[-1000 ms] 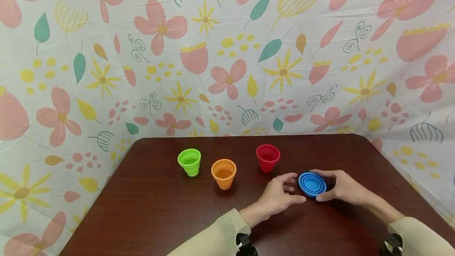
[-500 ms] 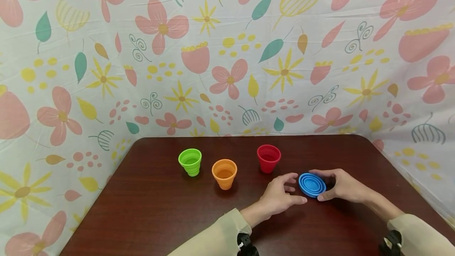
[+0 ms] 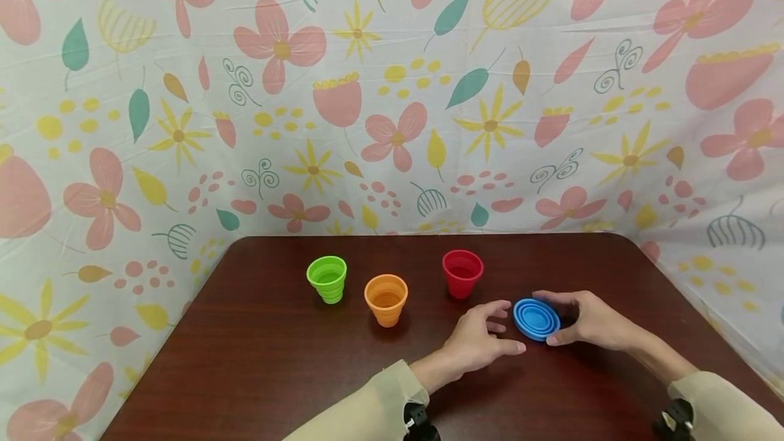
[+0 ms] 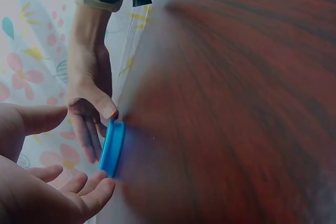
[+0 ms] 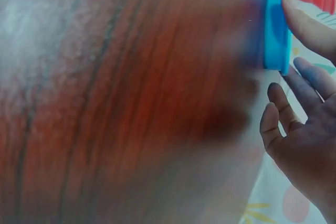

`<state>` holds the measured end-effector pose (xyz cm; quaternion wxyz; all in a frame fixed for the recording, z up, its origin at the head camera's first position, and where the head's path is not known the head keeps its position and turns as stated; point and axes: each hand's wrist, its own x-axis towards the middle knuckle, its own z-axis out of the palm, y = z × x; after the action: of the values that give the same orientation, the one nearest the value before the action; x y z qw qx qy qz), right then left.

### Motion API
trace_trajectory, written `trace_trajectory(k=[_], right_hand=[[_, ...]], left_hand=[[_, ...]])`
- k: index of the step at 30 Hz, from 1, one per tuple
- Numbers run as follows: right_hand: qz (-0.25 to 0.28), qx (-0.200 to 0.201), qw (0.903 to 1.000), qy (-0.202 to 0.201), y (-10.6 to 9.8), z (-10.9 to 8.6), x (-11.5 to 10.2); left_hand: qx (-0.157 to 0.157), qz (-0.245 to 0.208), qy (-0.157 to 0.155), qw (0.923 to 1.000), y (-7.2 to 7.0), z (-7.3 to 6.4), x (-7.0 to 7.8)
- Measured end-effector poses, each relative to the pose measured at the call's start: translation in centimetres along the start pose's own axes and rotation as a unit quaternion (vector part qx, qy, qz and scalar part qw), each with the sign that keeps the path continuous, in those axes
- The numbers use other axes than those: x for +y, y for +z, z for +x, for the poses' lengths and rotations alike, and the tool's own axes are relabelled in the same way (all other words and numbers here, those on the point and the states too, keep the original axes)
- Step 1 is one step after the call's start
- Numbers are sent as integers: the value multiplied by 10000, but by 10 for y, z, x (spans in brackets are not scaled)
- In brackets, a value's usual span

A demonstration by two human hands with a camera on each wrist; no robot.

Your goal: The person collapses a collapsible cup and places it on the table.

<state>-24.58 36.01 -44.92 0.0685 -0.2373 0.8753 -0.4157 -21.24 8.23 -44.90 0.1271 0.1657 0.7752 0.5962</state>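
Note:
A blue collapsible cup (image 3: pixel 536 320), folded flat into rings, lies at the right of the table. My right hand (image 3: pixel 591 322) holds it from the right, thumb on the near rim and index finger round the far side. The right wrist view shows the blue cup (image 5: pixel 277 30) edge-on between thumb and fingers. My left hand (image 3: pixel 474 340) is to its left, fingers spread and relaxed, with a small gap between fingertips and cup in the head view. From the left wrist view, the left fingertips overlap the lower end of the cup (image 4: pixel 111 148).
Further back stand three unfolded cups: a red one (image 3: pixel 462 273) behind my left hand, an orange one (image 3: pixel 386 299) and a green one (image 3: pixel 327 279) to the left. The dark wooden table (image 3: pixel 263 373) ends at a flower-printed cloth (image 3: pixel 392 87).

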Motion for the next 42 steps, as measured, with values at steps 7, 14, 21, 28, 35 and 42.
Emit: trace_trajectory(k=[7,14,21,28,35,42], right_hand=[[-260,880,9957,-112,11,0,-35],[84,1298,9912,-260,43,-2,-73],[493,1251,9887,-663,73,-3,-100],[908,966,9893,-603,91,-6,-110],[908,917,9905,-477,97,-3,-110],[734,1327,9874,-449,89,6,-101]], left_hand=[[-120,157,177,9996,-13,-8,1],[-310,247,582,9975,-31,-25,3],[-430,71,799,9958,-50,-42,3],[-365,-115,963,9946,-62,-56,-5],[-238,-272,1061,9937,-67,-64,-13],[411,-320,1062,9930,-67,-48,-15]])
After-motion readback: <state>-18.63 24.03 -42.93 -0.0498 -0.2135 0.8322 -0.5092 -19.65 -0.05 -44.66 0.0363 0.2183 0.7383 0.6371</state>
